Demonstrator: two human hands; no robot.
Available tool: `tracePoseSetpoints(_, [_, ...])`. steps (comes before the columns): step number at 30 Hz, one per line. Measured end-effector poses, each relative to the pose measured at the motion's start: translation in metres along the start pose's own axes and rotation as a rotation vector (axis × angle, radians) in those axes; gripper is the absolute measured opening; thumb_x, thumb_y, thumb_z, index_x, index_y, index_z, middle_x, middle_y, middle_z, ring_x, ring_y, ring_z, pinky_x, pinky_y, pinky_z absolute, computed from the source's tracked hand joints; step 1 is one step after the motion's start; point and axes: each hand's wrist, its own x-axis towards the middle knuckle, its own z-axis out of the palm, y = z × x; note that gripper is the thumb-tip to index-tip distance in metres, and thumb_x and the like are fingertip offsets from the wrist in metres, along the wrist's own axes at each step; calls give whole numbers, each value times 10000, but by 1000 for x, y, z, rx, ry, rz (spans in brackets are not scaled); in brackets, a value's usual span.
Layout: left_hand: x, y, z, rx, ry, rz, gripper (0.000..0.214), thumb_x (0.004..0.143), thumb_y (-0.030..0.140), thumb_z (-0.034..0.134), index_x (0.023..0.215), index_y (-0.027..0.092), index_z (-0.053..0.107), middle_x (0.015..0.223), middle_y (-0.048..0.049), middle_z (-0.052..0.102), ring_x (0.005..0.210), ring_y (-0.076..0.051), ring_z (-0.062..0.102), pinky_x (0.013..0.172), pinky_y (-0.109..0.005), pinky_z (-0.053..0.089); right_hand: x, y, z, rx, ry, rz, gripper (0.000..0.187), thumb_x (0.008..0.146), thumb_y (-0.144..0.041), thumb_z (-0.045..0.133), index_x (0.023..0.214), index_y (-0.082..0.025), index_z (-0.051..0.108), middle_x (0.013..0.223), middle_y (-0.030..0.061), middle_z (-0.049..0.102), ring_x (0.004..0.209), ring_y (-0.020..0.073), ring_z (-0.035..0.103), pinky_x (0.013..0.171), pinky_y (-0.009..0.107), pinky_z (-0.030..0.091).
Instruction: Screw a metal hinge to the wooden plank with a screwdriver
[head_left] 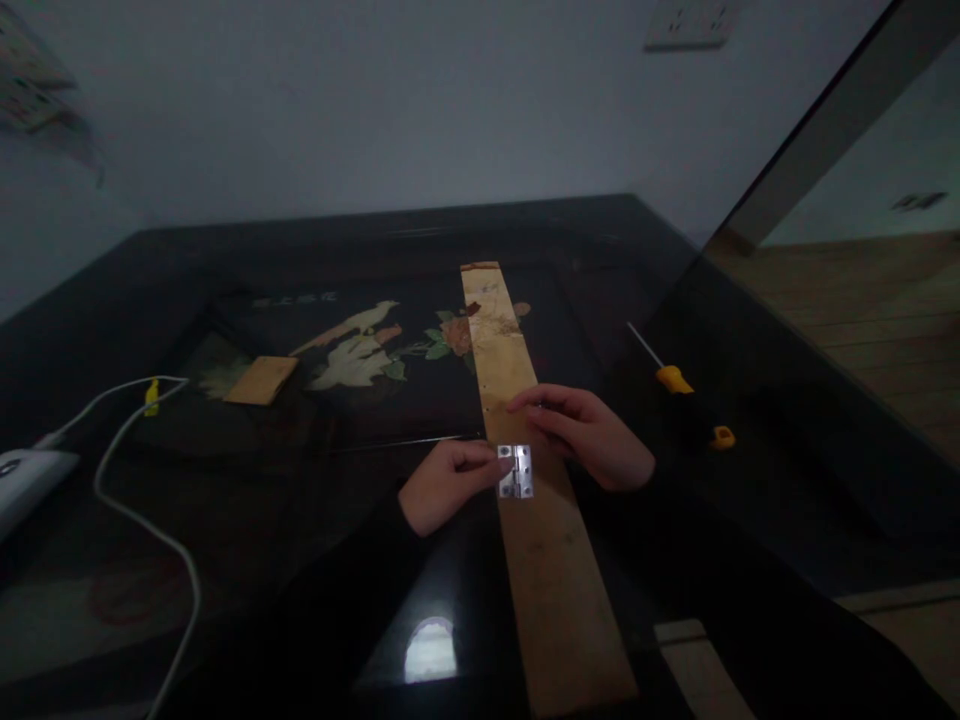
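Observation:
A long wooden board (pixel 551 560) lies lengthwise on the dark table, running away from me. My left hand (pixel 454 482) pinches a silver metal hinge (pixel 515 472) over the board; the hinge is opened flat and its screw holes show. Just beyond it, my right hand (pixel 589 432) is over the board's right edge with thumb and forefinger close together. Whatever may be between those fingers is too small to make out. Small dark holes dot the board's left side near the right fingertips.
A yellow-and-black screwdriver (pixel 675 380) lies at right. On the left are a small wooden block (pixel 261 381), a white cable (pixel 161 530) with a yellow tag (pixel 152 398), and a white power strip (pixel 30 485). Another pale wooden piece (pixel 701 670) lies near the front.

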Motion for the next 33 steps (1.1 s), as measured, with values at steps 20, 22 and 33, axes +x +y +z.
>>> tracePoseSetpoints(20, [6,-3,-6,144,-6,-54,364,723,461,640,677,106,706,628,-8,606,615,-116,487,600,-221,376,1,-1,-1,-398,-173,-147,164,832,-245,538,906,-139,639,772,8,598,674,99,512,634,243,396])
tracePoseSetpoints(22, [5,0,-5,133,-4,-54,374,702,479,653,633,112,674,558,22,536,564,-96,436,551,-207,346,-1,-2,-2,-453,-230,-152,166,813,-288,590,874,-146,649,685,-16,567,611,93,475,586,233,372])
tracePoseSetpoints(33, [4,6,-5,137,-18,-119,252,738,327,580,571,137,583,469,73,417,446,-61,323,468,-198,254,-11,0,12,-960,-251,-320,141,741,-282,721,808,-175,658,808,18,637,771,140,579,692,250,394])
